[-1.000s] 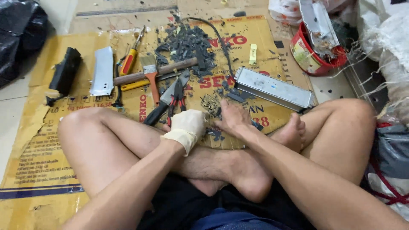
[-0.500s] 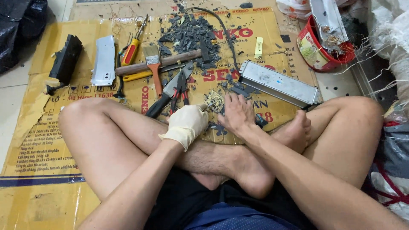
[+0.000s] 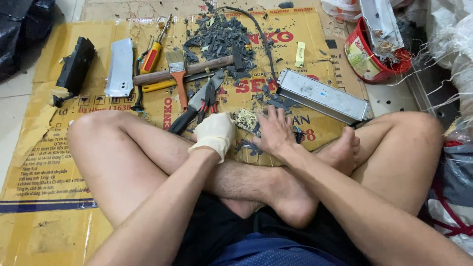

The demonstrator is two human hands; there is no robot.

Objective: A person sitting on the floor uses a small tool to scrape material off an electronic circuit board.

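I sit cross-legged on a sheet of yellow cardboard (image 3: 54, 162). My left hand (image 3: 215, 134), in a pale glove, rests curled just in front of my shin, next to a small circuit board (image 3: 246, 119). My bare right hand (image 3: 274, 131) lies flat, fingers spread, on the cardboard over the board's right edge and dark plastic fragments. Whether the left hand grips the board cannot be made out. A long silver metal casing (image 3: 322, 96) lies just beyond my right hand.
Tools lie ahead: a knife and red-handled pliers (image 3: 206, 98), a paintbrush (image 3: 177, 74), a wooden-handled hammer (image 3: 182, 71), an orange screwdriver (image 3: 153, 51). A pile of dark plastic shards (image 3: 219, 37), a bent metal plate (image 3: 120, 66), a black block (image 3: 76, 69) and a red bucket (image 3: 367, 59) surround them.
My right hand has shifted slightly left and settled flat beside the circuit board. The view has tilted a little; the left hand stays in place.
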